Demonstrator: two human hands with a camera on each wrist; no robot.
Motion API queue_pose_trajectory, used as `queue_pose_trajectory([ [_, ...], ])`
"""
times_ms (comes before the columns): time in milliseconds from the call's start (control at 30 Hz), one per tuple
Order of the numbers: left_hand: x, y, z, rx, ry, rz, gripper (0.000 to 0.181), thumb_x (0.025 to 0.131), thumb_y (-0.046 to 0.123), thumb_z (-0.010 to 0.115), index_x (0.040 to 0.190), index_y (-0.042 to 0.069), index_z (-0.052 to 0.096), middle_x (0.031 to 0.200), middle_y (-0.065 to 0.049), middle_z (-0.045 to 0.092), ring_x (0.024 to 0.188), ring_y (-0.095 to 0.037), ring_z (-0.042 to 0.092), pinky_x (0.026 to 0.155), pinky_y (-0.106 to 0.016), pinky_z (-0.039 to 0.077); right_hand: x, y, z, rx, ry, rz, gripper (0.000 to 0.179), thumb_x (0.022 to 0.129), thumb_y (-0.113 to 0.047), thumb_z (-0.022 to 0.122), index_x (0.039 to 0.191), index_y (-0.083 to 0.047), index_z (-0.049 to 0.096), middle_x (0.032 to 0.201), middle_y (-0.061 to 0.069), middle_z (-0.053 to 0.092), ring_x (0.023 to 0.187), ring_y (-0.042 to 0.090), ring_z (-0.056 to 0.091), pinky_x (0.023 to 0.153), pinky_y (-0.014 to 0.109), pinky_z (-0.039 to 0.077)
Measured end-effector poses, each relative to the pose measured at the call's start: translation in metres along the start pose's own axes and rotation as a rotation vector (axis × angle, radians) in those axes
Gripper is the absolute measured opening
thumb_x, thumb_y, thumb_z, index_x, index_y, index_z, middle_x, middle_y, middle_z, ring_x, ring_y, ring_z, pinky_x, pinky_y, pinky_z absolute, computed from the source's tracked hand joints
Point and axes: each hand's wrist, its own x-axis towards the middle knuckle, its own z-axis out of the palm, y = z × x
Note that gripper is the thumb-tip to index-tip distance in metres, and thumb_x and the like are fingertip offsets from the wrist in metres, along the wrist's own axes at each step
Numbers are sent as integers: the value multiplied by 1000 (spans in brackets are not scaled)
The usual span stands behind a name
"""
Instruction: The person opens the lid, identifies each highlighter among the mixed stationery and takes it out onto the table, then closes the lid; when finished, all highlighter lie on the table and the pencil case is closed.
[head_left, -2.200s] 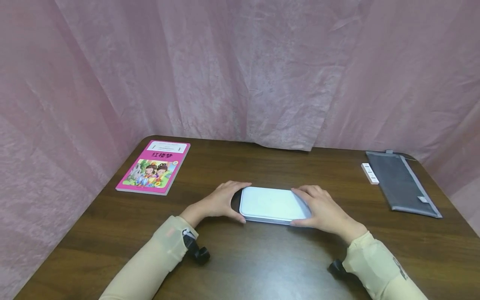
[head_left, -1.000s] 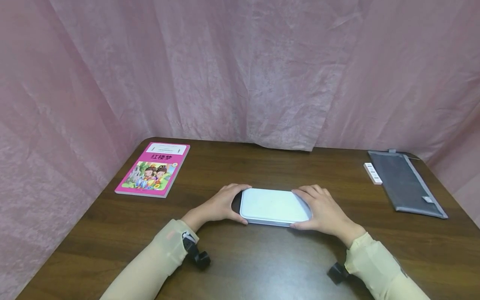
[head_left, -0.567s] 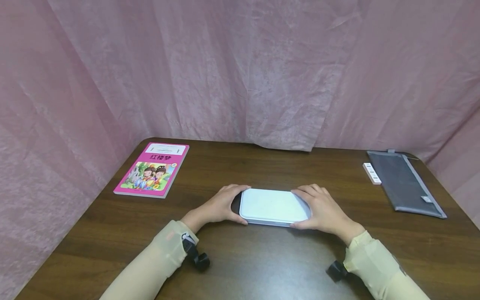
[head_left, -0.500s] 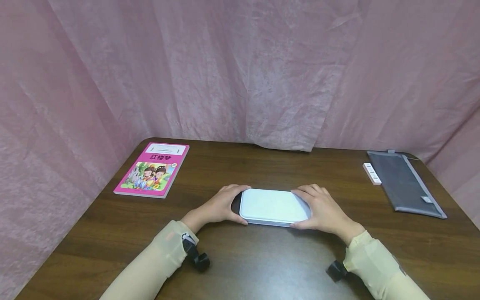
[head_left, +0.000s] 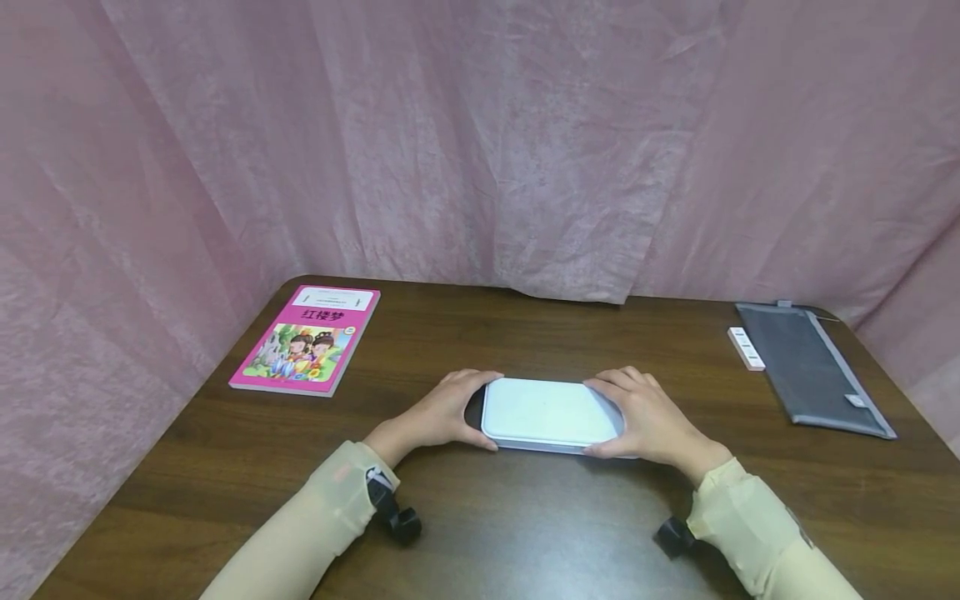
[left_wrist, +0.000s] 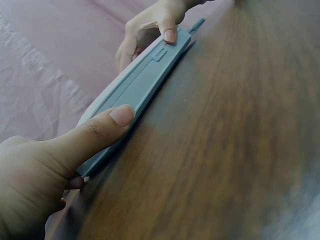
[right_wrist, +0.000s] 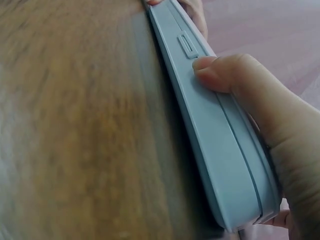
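Note:
A flat pale-blue plastic case [head_left: 551, 412] with a whitish top lies lengthwise in front of the person, low over the table. My left hand [head_left: 442, 410] grips its left end, thumb on the near side and fingers behind. The right hand [head_left: 641, 417] holds the other end in the same way. In the right wrist view, the right thumb [right_wrist: 217, 75] presses beside a small raised clasp [right_wrist: 187, 45] on the side wall, under a long seam. A thin grey tab [left_wrist: 197, 25] sticks out past the right end in the left wrist view. The fingers behind are partly hidden.
A pink picture book [head_left: 306, 340] lies at the left of the brown table [head_left: 480, 533]. At the right are a grey mesh zip pouch [head_left: 810, 367] and a small white block [head_left: 746, 348] beside it. A pink curtain [head_left: 480, 150] hangs behind the table.
Both hands keep their grip and the case stays nearly in place. A thin pale edge now shows just under the right hand. The whole head view has shifted slightly.

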Motion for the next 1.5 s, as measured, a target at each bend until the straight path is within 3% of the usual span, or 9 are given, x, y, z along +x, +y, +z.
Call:
queue_pose_trajectory([
  [233, 1, 3, -1, 26, 5, 24, 97, 63, 46, 87, 142, 10, 43, 139, -6, 54, 130, -25, 46, 113, -46, 33, -1, 0, -3, -3, 4, -2, 92, 55, -64, 80, 127, -9, 61, 123, 6, 63, 112, 24, 53, 93, 46, 43],
  [467, 2, 4, -1, 11, 5, 40, 100, 62, 45, 88, 143, 9, 41, 138, -7, 54, 129, -24, 47, 113, -46, 34, -1, 1, -9, 64, -3, 8, 79, 60, -56, 81, 122, -11, 64, 118, 5, 65, 110, 24, 55, 91, 46, 43],
  [667, 1, 5, -1, -5, 13, 27, 99, 61, 44, 89, 142, 10, 42, 138, -7, 54, 129, -24, 47, 112, -47, 34, -1, 1, -11, 56, -8, 1, 80, 61, -57, 80, 122, -10, 64, 118, 6, 64, 110, 24, 55, 91, 46, 44],
  [1167, 1, -2, 2, 0, 11, 14, 103, 58, 49, 89, 142, 12, 42, 139, -5, 53, 131, -24, 45, 111, -48, 36, 2, -5, -29, 50, -161, 11, 86, 72, -66, 70, 133, -7, 56, 125, 12, 62, 114, 28, 56, 96, 49, 47],
  [1333, 2, -2, -2, 11, -17, 4, 105, 60, 52, 87, 145, 13, 39, 143, -5, 50, 134, -26, 41, 112, -49, 34, 2, -9, -34, 66, -138, -1, 82, 75, -60, 71, 136, -8, 53, 127, 12, 61, 116, 29, 57, 96, 49, 49],
  [1500, 1, -2, -5, 18, -49, -15, 109, 60, 53, 87, 148, 14, 34, 145, -6, 47, 136, -27, 39, 114, -50, 33, 3, -12, -39, 31, -45, -48, 73, 75, -52, 77, 133, -13, 57, 120, 6, 64, 110, 23, 58, 92, 43, 51],
])
